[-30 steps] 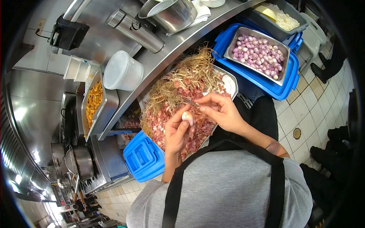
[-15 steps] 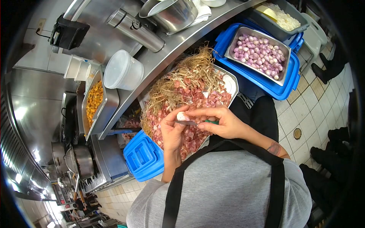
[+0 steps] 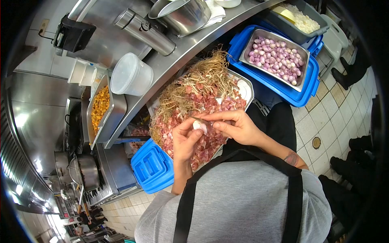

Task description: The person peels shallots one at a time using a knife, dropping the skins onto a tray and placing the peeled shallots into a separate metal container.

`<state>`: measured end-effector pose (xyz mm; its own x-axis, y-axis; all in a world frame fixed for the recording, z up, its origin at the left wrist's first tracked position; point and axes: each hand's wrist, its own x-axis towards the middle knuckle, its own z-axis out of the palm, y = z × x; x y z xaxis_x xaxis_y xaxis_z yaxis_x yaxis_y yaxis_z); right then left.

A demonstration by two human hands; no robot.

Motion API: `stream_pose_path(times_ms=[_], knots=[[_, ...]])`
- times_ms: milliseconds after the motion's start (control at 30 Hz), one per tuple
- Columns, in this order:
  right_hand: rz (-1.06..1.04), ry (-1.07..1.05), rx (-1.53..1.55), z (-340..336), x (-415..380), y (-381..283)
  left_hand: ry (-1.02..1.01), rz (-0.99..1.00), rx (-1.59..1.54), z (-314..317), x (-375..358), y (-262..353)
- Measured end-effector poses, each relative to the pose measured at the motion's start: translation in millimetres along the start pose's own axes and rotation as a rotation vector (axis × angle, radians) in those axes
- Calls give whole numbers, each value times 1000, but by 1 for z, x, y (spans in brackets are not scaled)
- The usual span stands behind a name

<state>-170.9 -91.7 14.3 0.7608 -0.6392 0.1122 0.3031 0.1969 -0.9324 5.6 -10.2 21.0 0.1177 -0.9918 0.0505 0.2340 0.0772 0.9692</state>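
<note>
My left hand [image 3: 184, 139] pinches a whitish-pink peeled shallot [image 3: 200, 126] between its thumb and fingers. My right hand [image 3: 238, 126] is closed round a small paring knife, its handle hidden by the fingers. The knife's blade [image 3: 199, 118] lies against the upper side of the shallot. Under both hands spreads a tray [image 3: 249, 90] heaped with reddish shallot skins [image 3: 208, 152] and dry stringy roots [image 3: 178, 99].
A steel pan [image 3: 300, 87] of peeled shallots stands on a blue lid [image 3: 306, 97] at right. Another blue lid [image 3: 152, 166] lies at lower left. A steel counter [image 3: 190, 48] carries a plastic tub [image 3: 131, 75] and pots. Other people's legs [image 3: 356, 65] show far right.
The knife has swung from below the shallot to its upper side, and its green handle has gone out of sight. The shallot has turned in my left fingers.
</note>
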Motion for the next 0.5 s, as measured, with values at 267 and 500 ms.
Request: stream_pose_path(times_ms=[267, 500], knots=[[-346, 238, -372, -6, 8, 14, 31, -34, -5, 5, -3, -4], [-371, 6, -426, 0, 3, 7, 81, 22, -75, -2, -1, -1]])
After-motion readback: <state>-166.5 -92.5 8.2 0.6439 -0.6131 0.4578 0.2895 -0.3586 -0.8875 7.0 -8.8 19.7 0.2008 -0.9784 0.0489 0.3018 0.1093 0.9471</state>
